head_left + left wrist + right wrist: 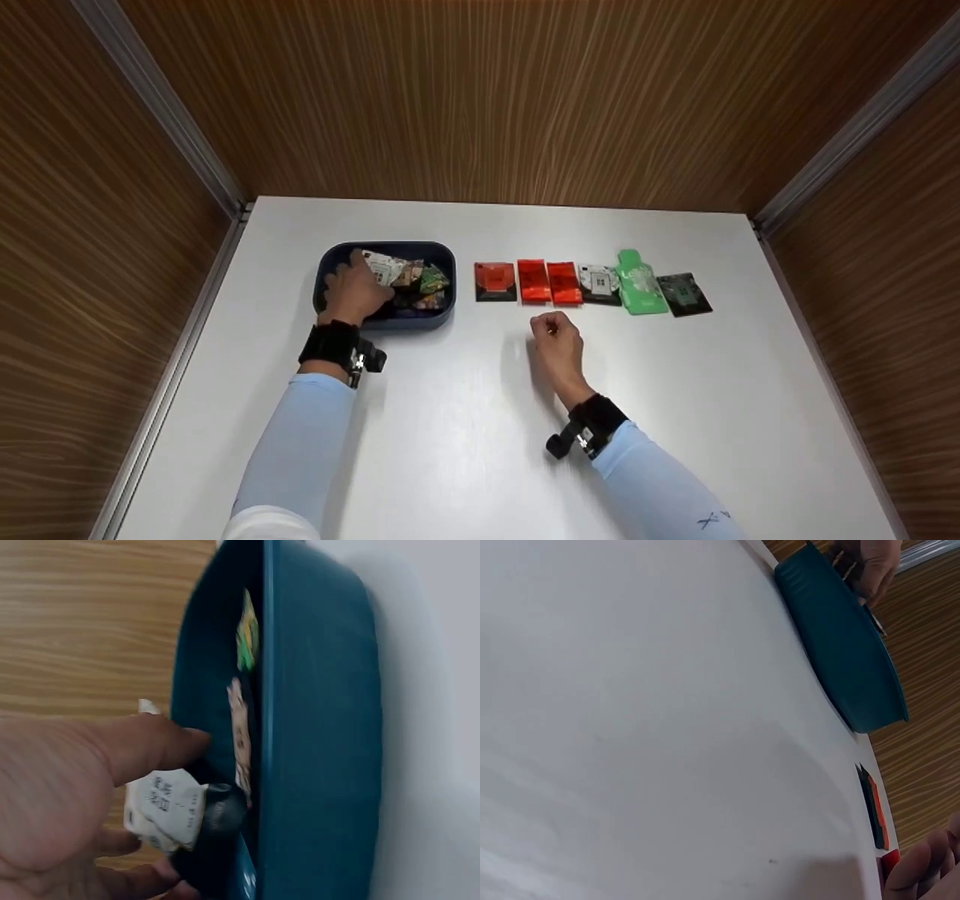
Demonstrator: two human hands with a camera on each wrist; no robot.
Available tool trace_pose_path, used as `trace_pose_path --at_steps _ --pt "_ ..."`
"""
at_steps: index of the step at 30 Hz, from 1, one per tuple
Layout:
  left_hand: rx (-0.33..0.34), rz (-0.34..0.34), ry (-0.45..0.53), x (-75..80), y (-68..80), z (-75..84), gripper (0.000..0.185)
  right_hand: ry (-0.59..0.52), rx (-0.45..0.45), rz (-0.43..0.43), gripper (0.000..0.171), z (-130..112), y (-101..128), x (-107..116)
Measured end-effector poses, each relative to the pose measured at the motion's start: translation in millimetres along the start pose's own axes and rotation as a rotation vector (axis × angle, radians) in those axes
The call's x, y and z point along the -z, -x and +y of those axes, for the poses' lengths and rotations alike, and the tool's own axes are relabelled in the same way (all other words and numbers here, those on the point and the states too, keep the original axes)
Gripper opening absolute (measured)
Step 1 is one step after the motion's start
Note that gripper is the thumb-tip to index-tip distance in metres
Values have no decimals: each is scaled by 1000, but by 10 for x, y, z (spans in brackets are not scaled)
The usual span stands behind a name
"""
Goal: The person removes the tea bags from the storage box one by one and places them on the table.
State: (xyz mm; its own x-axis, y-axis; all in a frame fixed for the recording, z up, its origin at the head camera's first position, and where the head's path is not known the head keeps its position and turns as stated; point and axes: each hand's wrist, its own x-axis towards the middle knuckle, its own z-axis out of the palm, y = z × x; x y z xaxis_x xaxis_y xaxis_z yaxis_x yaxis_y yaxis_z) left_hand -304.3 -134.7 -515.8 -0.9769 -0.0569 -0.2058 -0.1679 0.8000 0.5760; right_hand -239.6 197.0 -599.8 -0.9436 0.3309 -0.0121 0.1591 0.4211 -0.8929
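Pale blue long sleeves, black wrist straps carrying small black cameras, a dark cross mark on the right sleeve

This looks like a purpose-built recording booth rather than a home or shop. A plain white rectangular desk [465, 420] sits enclosed on three sides by brown wood-grain wall panels [480, 97], joined at the corners by grey metal strips [161, 105]. Black strap-on wrist cameras [341, 351] on the person's light blue sleeves [296, 442] point to a staged data-collection setup.
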Motion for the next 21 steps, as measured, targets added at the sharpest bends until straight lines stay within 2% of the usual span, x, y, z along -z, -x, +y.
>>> trace_pose_path --at_steps 3,6,10,13,21 --pt "-71 94 54 -67 47 118 95 -13 20 -9 14 -67 16 -3" --pt "-126 149 120 -158 131 251 95 -35 53 -35 13 -169 45 -13" --pt "-161 159 188 -311 290 434 95 -87 97 -94 14 -324 109 -27" --pt "-212 163 215 -449 409 560 94 -120 131 -141 14 -438 151 -28" --pt "-390 198 192 -853 679 749 92 -165 199 -233 25 -646 211 -27"
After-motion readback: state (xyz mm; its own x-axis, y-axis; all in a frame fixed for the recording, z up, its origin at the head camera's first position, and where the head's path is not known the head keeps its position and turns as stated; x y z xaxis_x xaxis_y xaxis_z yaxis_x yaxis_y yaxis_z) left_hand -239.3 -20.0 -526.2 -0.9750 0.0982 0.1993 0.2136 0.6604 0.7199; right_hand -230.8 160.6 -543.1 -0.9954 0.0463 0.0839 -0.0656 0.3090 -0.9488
